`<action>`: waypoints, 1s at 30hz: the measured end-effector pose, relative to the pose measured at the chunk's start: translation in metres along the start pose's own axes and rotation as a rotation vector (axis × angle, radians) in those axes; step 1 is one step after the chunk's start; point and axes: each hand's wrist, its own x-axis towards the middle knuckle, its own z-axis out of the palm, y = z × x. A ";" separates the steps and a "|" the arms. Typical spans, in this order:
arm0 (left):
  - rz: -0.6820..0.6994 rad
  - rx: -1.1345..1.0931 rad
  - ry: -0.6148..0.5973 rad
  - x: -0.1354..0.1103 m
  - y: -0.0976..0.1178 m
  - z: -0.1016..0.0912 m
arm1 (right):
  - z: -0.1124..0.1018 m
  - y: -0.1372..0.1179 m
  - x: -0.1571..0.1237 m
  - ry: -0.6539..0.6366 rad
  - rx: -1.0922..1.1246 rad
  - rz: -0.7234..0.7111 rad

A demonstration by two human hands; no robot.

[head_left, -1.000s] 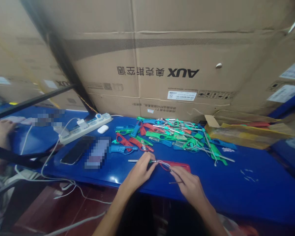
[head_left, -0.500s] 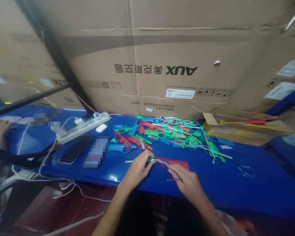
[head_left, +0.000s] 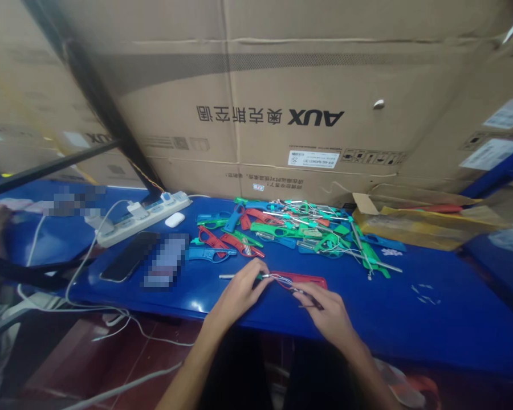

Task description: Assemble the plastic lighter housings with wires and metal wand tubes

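Note:
My left hand (head_left: 239,293) is closed in a pinch on a thin metal rod with a green part (head_left: 233,277) that lies across the blue table (head_left: 410,319). Thin white and red wires (head_left: 284,282) run from it to my right hand (head_left: 327,310), whose fingers are pinched on the wires' far end. A red plastic piece (head_left: 308,279) lies flat just behind both hands.
A heap of green, red and blue plastic tool parts (head_left: 290,230) lies behind. To the left are a phone (head_left: 126,256), a power strip (head_left: 141,219) and a white earbud case (head_left: 174,219). Large cardboard boxes (head_left: 282,102) wall the back; an open box (head_left: 414,222) sits at the right.
Both hands stayed in place at the wires; my right hand's fingers shifted slightly on the wire end. The view drifted a little.

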 end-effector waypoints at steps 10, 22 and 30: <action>0.052 -0.010 0.001 -0.001 0.003 -0.002 | 0.004 0.009 -0.003 -0.062 -0.033 0.082; 0.123 0.099 0.024 0.004 0.000 0.000 | -0.003 -0.002 0.010 -0.025 -0.331 0.042; 0.128 0.182 0.010 0.009 -0.004 -0.001 | -0.002 0.002 0.007 -0.048 -0.317 0.035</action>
